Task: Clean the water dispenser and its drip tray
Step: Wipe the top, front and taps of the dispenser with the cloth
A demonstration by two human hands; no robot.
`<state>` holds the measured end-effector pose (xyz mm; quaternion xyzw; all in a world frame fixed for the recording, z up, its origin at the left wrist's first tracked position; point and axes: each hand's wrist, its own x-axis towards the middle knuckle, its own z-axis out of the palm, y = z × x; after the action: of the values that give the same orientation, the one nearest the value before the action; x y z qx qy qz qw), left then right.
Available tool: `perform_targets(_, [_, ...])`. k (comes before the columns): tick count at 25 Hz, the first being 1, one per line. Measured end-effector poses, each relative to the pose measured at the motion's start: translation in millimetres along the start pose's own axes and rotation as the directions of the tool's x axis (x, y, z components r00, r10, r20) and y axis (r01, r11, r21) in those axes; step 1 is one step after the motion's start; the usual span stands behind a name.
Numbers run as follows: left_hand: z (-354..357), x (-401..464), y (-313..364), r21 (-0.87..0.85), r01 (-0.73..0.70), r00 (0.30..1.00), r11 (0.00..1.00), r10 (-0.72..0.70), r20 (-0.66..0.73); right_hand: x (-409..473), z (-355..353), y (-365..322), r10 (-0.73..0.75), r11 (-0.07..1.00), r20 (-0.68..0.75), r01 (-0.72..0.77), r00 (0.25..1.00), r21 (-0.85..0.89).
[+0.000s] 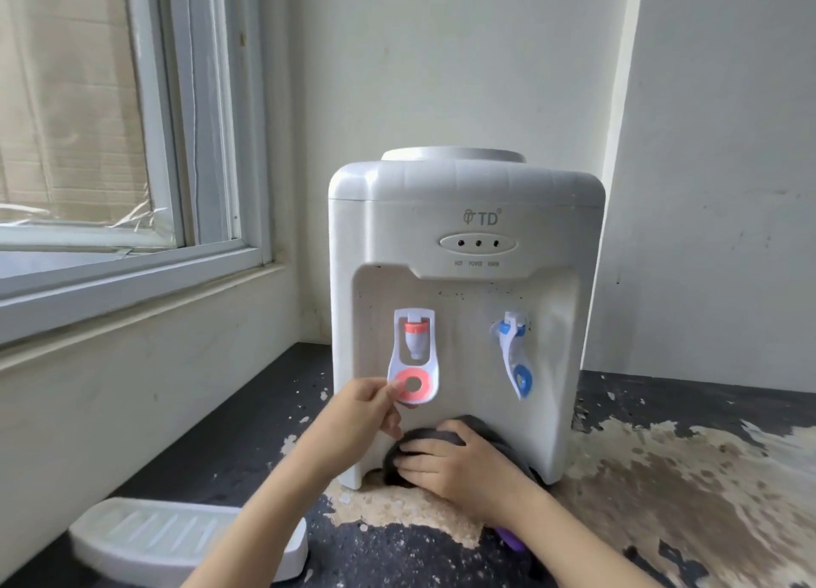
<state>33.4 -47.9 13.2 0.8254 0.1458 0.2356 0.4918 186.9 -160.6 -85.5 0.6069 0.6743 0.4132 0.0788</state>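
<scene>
Currently, my right hand (pixel 459 464) presses a dark cloth (pixel 424 437), fingers curled over it, into the recess at the foot of the water dispenser (pixel 468 287). My left hand (pixel 366 411) pinches the red tap lever (pixel 413 384) just above. Specks on the panel over both taps suggest the front is only partly wiped. One drip tray (pixel 185 539), removed, lies well left of my fingers, seemingly untouched. Count: one dispenser, two taps, red and blue (pixel 514 353), three indicator lights (pixel 478 243), one cloth.
</scene>
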Motion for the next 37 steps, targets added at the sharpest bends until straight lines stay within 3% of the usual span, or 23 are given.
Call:
perform_targets(2, [2, -4, -8, 0.053, -0.043, 0.999, 0.998, 0.043, -0.009, -4, -5, -1, 0.165, 0.986, -0.139, -0.158, 0.977, 0.054])
perform_targets(4, [-2, -9, -17, 0.074, -0.065, 0.997, 0.995, 0.067, -0.024, -12, -15, -3, 0.313, 0.947, -0.288, -0.275, 0.905, 0.167])
perform_targets(9, [-26, -18, -35, 0.107, -0.065, 0.990, 0.992, 0.078, -0.122, -14, -79, -1, 0.338, 0.940, -0.493, -0.257, 0.802, 0.225])
perform_targets(12, [-35, -28, -35, 0.052, -0.089, 0.970, 0.995, 0.098, -0.223, 6, -90, 9, 0.457, 0.886, -0.482, -0.334, 0.747, 0.323])
perform_targets(16, [-36, -47, -30, 0.029, -0.132, 0.942, 0.991, 0.134, -0.307, 31, -78, 3, 0.339, 0.929, -0.363, -0.247, 0.868, 0.276])
perform_targets(19, [-35, -57, -33, 0.106, -0.153, 0.903, 0.982, 0.183, -0.389, 33, -82, -11, 0.325, 0.908, -0.335, -0.192, 0.885, 0.373])
perform_targets(21, [-35, -59, -30, 0.053, -0.246, 0.898, 0.968, 0.248, -0.364, 37, -93, -14, 0.341, 0.872, -0.292, -0.185, 0.894, 0.453])
perform_targets(23, [-33, -58, -22, -0.025, -0.270, 0.935, 0.963, 0.256, -0.245, 44, -102, -12, 0.361, 0.825, -0.236, -0.191, 0.902, 0.532])
perform_targets(25, [-30, -54, -14, -0.008, -0.274, 0.952, 0.962, 0.270, -0.141, 49, -110, -9, 0.387, 0.761, -0.190, -0.196, 0.902, 0.619])
perform_targets(29, [-33, -42, 7, 0.058, -0.365, 0.889, 0.929, 0.366, -0.274, 46, -111, -5, 0.459, 0.587, -0.133, -0.188, 0.879, 0.787])
perform_targets(31, [-35, -35, 20, 0.086, -0.372, 0.866, 0.924, 0.380, -0.325, 42, -107, -5, 0.482, 0.400, 0.009, -0.229, 0.876, 0.887])
perform_targets(34, [-38, -28, 36, 0.092, -0.399, 0.831, 0.912, 0.402, -0.384, 34, -102, 1, 0.464, 0.005, 0.239, -0.272, 0.853, 0.962])
perform_targets(37, [-47, -23, 52, 0.025, -0.442, 0.794, 0.897, 0.404, -0.455, 24, -97, 12, 0.348, -0.135, 0.375, -0.349, 0.860, 0.927])
